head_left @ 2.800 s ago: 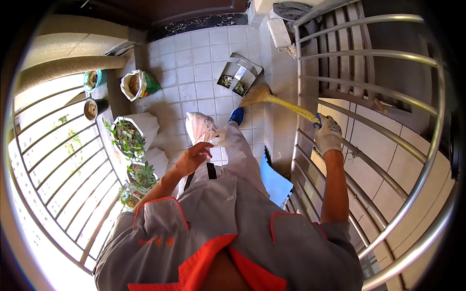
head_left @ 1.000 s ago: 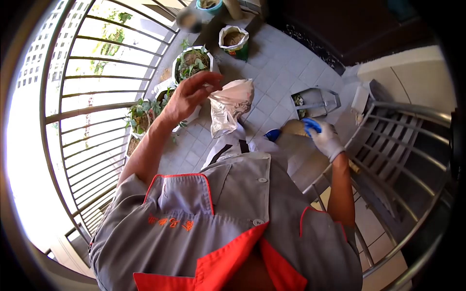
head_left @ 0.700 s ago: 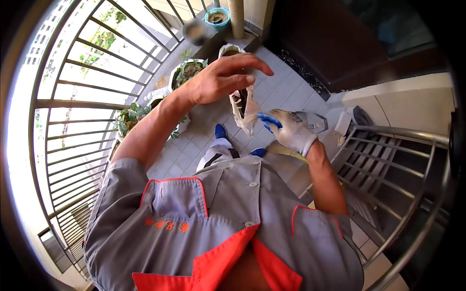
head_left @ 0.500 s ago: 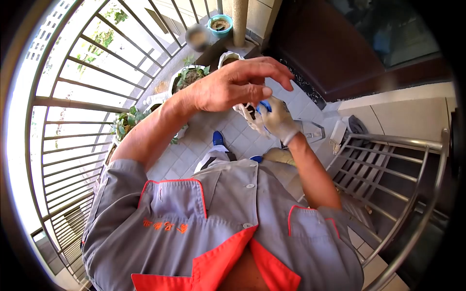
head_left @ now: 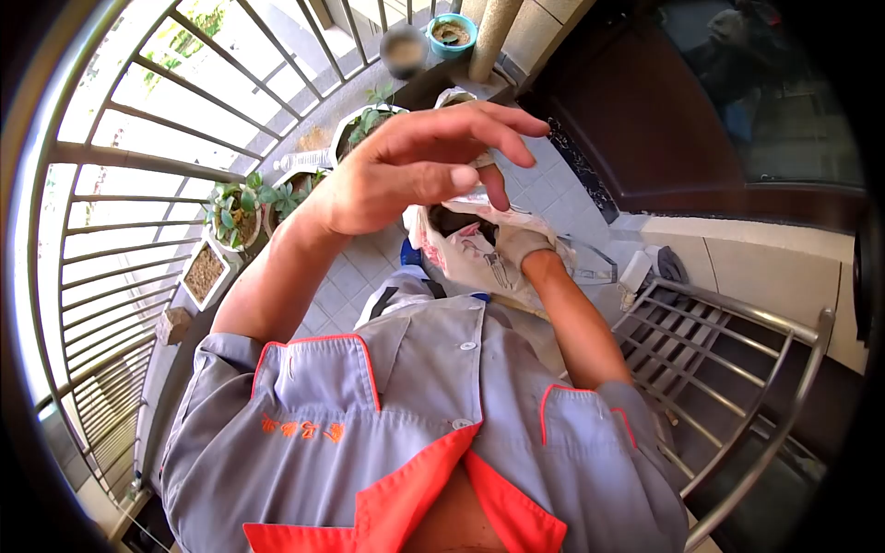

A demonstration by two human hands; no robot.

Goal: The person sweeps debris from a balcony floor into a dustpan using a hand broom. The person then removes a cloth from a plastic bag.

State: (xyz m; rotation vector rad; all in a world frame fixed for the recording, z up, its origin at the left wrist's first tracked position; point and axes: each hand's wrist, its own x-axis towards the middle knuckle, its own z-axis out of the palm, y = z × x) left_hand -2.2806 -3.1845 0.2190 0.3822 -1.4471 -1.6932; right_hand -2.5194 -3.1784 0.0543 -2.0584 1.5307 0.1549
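Observation:
My left hand (head_left: pixel 424 170) is bare and held up in front of me, its fingers curved and apart with nothing between them. Lower and to its right, my right hand (head_left: pixel 521 241) wears a light-coloured work glove. It is at the mouth of a white plastic bag (head_left: pixel 475 263) with red and dark print. The bag's side hides the gloved fingers, so their grip does not show. Dark contents show in the bag's opening, too shaded to name. My left hand partly covers the bag's far edge.
Potted plants (head_left: pixel 230 217) line the metal railing (head_left: pixel 138 152) on the left. A turquoise pot (head_left: pixel 452 37) stands at the back. A metal rack (head_left: pixel 719 332) is on the right, near a dark door (head_left: pixel 636 120). Tiles (head_left: pixel 346 286) cover the floor.
My right hand has moved down to the bag's mouth, and the blue seen at its fingers is now hidden. The bag shows larger and more open. My left hand stays raised, fingers spread wider.

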